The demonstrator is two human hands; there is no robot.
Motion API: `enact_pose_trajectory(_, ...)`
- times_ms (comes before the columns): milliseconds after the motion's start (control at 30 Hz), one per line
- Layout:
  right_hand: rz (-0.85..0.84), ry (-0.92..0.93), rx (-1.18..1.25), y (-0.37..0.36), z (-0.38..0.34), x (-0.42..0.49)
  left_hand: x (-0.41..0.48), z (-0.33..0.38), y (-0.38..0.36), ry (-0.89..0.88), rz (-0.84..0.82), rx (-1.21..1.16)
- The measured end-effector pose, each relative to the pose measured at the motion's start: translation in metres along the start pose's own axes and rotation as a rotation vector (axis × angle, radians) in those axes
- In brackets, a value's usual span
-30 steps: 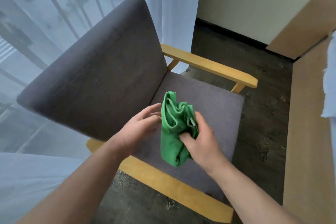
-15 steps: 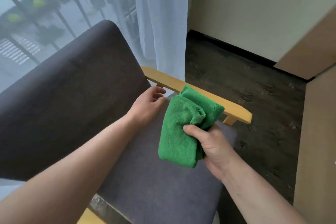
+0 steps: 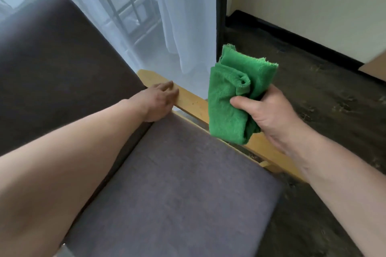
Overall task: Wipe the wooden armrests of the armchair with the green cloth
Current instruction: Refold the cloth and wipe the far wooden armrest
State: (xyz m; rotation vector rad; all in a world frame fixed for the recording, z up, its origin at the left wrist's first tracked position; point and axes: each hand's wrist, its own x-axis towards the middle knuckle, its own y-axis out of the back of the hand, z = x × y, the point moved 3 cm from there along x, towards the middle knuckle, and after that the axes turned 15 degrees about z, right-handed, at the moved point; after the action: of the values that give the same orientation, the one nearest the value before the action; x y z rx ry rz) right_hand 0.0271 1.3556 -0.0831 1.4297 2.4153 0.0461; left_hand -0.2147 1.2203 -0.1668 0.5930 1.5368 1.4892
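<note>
Right hand [image 3: 269,115] grip clamped on bunched green cloth [image 3: 231,98] over light wooden armrest [image 3: 192,102]; left hand [image 3: 158,100] fingers apart, flat on it.

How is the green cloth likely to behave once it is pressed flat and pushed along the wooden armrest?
Probably floppy: the green cloth bunches in folds and droops below the right hand. It looks light, since thumb and fingers alone hold it up. Its fuzzy pile would likely grip and drag along the armrest rather than slide freely. The left hand rests on the armrest.
</note>
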Motion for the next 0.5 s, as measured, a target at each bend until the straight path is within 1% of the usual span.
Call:
enact_pose_trajectory(67,0.002,0.051,-0.071,-0.005,0.001,0.023,0.01,-0.001,0.007,0.041,0.147,-0.105)
enact_pose_trajectory(100,-0.002,0.068,-0.096,-0.009,0.003,0.032,0.015,-0.003,0.011,0.059,0.199,-0.12)
enact_pose_trajectory(167,-0.023,0.09,-0.135,-0.02,0.007,0.049,0.024,-0.007,0.013,0.111,0.237,-0.128)
enact_pose_trajectory(300,-0.032,0.13,-0.233,-0.039,0.011,0.071,0.035,-0.015,0.002,0.206,0.223,-0.183)
enact_pose_trajectory(400,-0.039,0.218,-0.34,-0.05,0.004,0.079,0.039,-0.023,-0.005,0.244,0.139,-0.164)
enact_pose_trajectory(500,-0.107,0.353,-0.506,-0.063,-0.005,0.085,0.046,-0.027,-0.01,0.231,0.064,-0.145)
